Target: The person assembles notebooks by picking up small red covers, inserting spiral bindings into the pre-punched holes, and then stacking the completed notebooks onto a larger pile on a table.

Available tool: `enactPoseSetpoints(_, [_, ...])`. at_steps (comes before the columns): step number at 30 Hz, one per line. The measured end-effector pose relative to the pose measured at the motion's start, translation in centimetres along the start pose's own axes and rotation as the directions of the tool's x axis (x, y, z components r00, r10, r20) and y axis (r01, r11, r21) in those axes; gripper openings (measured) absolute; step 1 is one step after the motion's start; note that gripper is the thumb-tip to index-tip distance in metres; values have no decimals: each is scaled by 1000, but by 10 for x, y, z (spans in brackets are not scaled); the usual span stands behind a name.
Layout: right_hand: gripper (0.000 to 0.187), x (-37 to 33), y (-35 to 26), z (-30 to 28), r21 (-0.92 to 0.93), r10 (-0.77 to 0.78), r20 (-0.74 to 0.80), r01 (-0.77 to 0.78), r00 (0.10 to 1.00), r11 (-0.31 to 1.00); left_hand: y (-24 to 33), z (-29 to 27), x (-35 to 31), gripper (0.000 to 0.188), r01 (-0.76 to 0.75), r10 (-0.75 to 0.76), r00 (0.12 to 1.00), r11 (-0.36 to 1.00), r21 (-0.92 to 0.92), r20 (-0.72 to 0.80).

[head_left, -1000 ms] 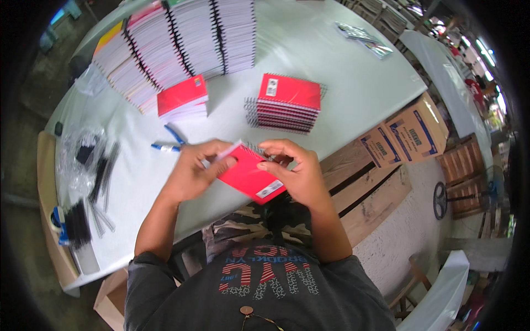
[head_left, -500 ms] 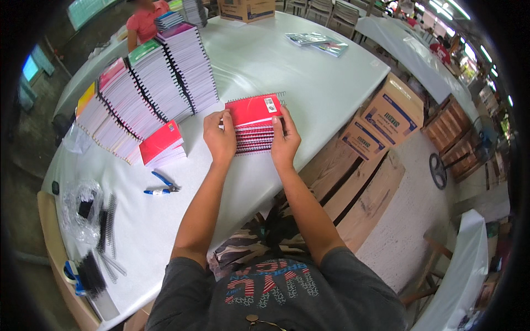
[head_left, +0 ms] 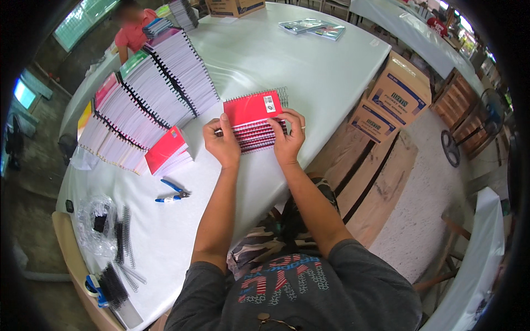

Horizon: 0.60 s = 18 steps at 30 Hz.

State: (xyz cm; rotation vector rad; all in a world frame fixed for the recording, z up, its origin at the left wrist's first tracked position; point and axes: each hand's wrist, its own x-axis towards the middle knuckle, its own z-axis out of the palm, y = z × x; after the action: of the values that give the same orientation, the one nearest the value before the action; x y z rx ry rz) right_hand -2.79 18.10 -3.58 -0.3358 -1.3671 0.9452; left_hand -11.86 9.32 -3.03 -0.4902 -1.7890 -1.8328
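Observation:
A stack of red spiral notebooks (head_left: 248,113) lies on the table in front of me, coils showing along its far and near sides. My left hand (head_left: 223,144) is closed at the stack's left edge, thumb up against the top cover. At the right edge, my right hand (head_left: 290,139) has its fingers bent over the top notebook's near corner, thumb against the stack's side. To the left lies a small pile of loose sheets with a red cover (head_left: 167,150). Blue-handled cutting pliers (head_left: 173,191) rest nearer to me.
Tall rows of notebooks (head_left: 149,91) stand at left. Near the left edge are a clear plastic bag (head_left: 96,226), loose black coils (head_left: 126,237) and a tape dispenser (head_left: 96,291). Wrapped packs (head_left: 313,27) lie far back. Cartons (head_left: 395,102) sit right of the table. A person (head_left: 132,30) is beyond.
My right hand's fingers have curled in more and slid toward the near corner of the top notebook. My left hand stays at the left edge. The whole view has shifted a little.

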Motion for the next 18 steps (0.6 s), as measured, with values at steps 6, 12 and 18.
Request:
enactPoseSetpoints(6, [28, -2, -3, -1, -48, 7, -11, -8, 1000, 999, 4, -7, 2, 29, 65, -70, 996, 994, 85, 63])
enactPoseSetpoints(12, [43, -4, -1, -13, -190, -116, 41, 121, 992, 974, 19, -62, 82, 28, -362, 288, 931, 809, 462, 225])
enactPoseSetpoints(18, [40, -21, -19, -15, -208, -280, 117, 299, 953, 931, -7, -186, 97, 52, -532, -29, 774, 511, 675, 632])
